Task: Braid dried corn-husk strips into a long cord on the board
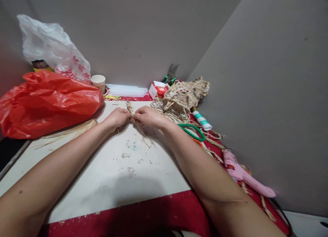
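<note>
My left hand (120,118) and my right hand (146,116) meet near the back middle of the white board (112,172). Both are closed, fingertips nearly touching, on a small bundle of straw-coloured fibre (129,106). Its knotted upper part sticks up beyond the fingers, and loose strands (145,136) trail toward me below my right hand. The fingers hide the part between them. Just right of my right hand lies a heap of braided straw cord (184,96).
At left are a red plastic bag (56,105), a clear bag (48,42) and a paper cup (98,81). Clear sticks (126,90) lie at the back. Pliers (171,74), green-handled scissors (196,129) and a pink glue gun (243,175) are at right. Grey panels stand behind.
</note>
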Demonstrator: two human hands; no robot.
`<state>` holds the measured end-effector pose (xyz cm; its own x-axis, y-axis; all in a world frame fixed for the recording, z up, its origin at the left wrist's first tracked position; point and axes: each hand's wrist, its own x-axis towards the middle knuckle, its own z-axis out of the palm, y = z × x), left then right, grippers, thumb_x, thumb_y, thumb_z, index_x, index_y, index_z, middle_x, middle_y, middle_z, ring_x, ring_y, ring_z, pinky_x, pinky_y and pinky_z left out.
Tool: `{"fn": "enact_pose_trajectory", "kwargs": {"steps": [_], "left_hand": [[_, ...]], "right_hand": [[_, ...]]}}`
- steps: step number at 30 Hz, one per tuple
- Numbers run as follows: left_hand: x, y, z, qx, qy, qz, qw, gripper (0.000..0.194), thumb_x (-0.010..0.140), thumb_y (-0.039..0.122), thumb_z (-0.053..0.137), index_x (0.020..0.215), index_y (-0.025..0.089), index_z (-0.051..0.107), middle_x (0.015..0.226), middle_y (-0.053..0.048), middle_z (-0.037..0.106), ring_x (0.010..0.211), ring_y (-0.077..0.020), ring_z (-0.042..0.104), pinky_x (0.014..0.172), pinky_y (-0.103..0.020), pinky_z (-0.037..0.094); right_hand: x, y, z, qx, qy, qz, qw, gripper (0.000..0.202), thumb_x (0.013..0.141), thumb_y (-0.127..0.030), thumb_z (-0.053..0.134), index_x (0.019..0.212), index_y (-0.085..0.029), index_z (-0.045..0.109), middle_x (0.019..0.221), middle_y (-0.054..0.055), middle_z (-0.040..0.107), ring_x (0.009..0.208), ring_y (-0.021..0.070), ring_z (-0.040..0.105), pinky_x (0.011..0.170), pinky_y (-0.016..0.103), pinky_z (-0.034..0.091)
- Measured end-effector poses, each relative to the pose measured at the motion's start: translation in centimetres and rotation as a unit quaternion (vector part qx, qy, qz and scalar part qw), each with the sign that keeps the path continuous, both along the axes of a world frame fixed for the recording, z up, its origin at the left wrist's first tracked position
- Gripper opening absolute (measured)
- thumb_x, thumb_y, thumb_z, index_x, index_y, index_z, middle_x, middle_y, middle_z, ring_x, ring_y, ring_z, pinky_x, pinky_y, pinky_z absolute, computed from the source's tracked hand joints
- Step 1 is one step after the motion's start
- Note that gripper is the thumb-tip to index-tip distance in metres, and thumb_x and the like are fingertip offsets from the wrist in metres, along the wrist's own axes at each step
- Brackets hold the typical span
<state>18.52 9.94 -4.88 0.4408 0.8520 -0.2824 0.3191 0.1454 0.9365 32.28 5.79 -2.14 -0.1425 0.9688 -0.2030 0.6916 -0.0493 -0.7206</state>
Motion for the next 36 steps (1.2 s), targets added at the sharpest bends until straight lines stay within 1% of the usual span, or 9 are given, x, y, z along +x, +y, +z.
{"fn": "enact_pose_trajectory", "kwargs": {"steps": [4,10,14,18,23,25,27,30,36], "left_hand": [[-0.1,0.0,0.2,-0.045,-0.055,-0.007,0.997,0.023,0.071,0.011,0.047,0.050,0.017,0.040,0.036,0.008,0.027,0.029,-0.0027,0.020,0.034,-0.021,0.010],[-0.3,-0.1,0.1,-0.088,-0.123,-0.005,0.988,0.027,0.068,0.014,0.053,0.049,0.018,0.034,0.037,0.008,0.025,0.030,-0.0021,0.019,0.034,-0.020,0.008],[-0.6,0.0,0.0,-0.106,-0.136,-0.025,0.985,0.027,0.068,0.010,0.051,0.048,0.017,0.035,0.036,0.008,0.026,0.030,-0.0012,0.018,0.034,-0.018,0.009],[-1.0,0.4,0.3,-0.114,-0.148,-0.019,0.982,0.028,0.070,0.010,0.053,0.049,0.017,0.037,0.037,0.008,0.025,0.030,-0.0016,0.018,0.033,-0.017,0.009],[-1.4,1.1,0.1,-0.127,-0.165,-0.039,0.977,0.010,0.073,0.016,0.058,0.064,0.013,0.053,0.040,0.011,0.021,0.032,-0.0015,0.014,0.033,-0.016,0.010],[-1.5,1.2,-0.1,-0.129,-0.169,-0.046,0.976,0.013,0.074,0.017,0.057,0.063,0.014,0.051,0.041,0.011,0.021,0.032,-0.0014,0.013,0.033,-0.016,0.010],[-1.4,1.3,-0.4,-0.123,-0.173,-0.047,0.976,0.021,0.074,0.017,0.058,0.058,0.016,0.044,0.041,0.010,0.021,0.032,-0.0014,0.014,0.033,-0.016,0.010],[-1.4,1.2,-0.5,-0.111,-0.171,-0.050,0.978,0.026,0.073,0.018,0.060,0.057,0.017,0.040,0.042,0.010,0.022,0.033,-0.0015,0.014,0.033,-0.016,0.010],[-1.6,0.9,0.1,-0.075,-0.122,-0.084,0.986,0.016,0.075,0.020,0.058,0.062,0.013,0.053,0.040,0.010,0.023,0.032,-0.0019,0.016,0.034,-0.018,0.009]], "right_hand": [[-1.5,-0.5,-1.1,-0.044,0.075,-0.042,0.995,0.017,0.079,-0.016,0.043,0.063,-0.016,0.048,0.045,-0.001,0.051,0.036,0.0103,0.047,0.041,0.021,0.034],[-2.3,-0.8,-1.5,0.090,-0.150,-0.006,0.985,0.019,0.077,-0.019,0.043,0.066,-0.014,0.058,0.058,0.008,0.062,0.058,0.0172,0.059,0.057,0.026,0.040],[-2.3,-1.4,-0.7,0.116,-0.219,0.029,0.968,0.022,0.079,-0.021,0.042,0.073,-0.014,0.062,0.068,0.010,0.065,0.066,0.0186,0.059,0.057,0.026,0.036],[-0.7,-1.5,0.9,0.106,-0.154,0.061,0.980,0.027,0.081,-0.027,0.043,0.065,-0.014,0.060,0.060,0.006,0.063,0.054,0.0135,0.054,0.052,0.023,0.035],[0.9,-0.4,1.4,0.193,-0.020,-0.091,0.977,0.030,0.085,-0.033,0.045,0.067,-0.013,0.058,0.057,0.004,0.060,0.051,0.0106,0.053,0.051,0.021,0.037],[0.4,0.0,0.6,0.159,0.016,-0.090,0.983,0.028,0.085,-0.033,0.049,0.066,-0.013,0.057,0.058,0.003,0.059,0.052,0.0101,0.053,0.049,0.020,0.036],[-0.4,0.3,-0.4,0.061,0.087,-0.078,0.991,0.028,0.086,-0.034,0.048,0.069,-0.013,0.055,0.057,0.002,0.057,0.048,0.0087,0.050,0.044,0.019,0.035],[-1.2,0.6,-1.5,-0.065,0.204,-0.068,0.975,0.029,0.090,-0.035,0.043,0.072,-0.015,0.051,0.052,-0.003,0.049,0.035,0.0046,0.036,0.035,0.017,0.026],[0.0,1.3,-1.8,-0.101,0.214,-0.041,0.971,0.038,0.088,-0.043,0.047,0.062,-0.015,0.048,0.042,-0.009,0.028,0.033,0.0023,0.020,0.031,0.017,0.012]]}}
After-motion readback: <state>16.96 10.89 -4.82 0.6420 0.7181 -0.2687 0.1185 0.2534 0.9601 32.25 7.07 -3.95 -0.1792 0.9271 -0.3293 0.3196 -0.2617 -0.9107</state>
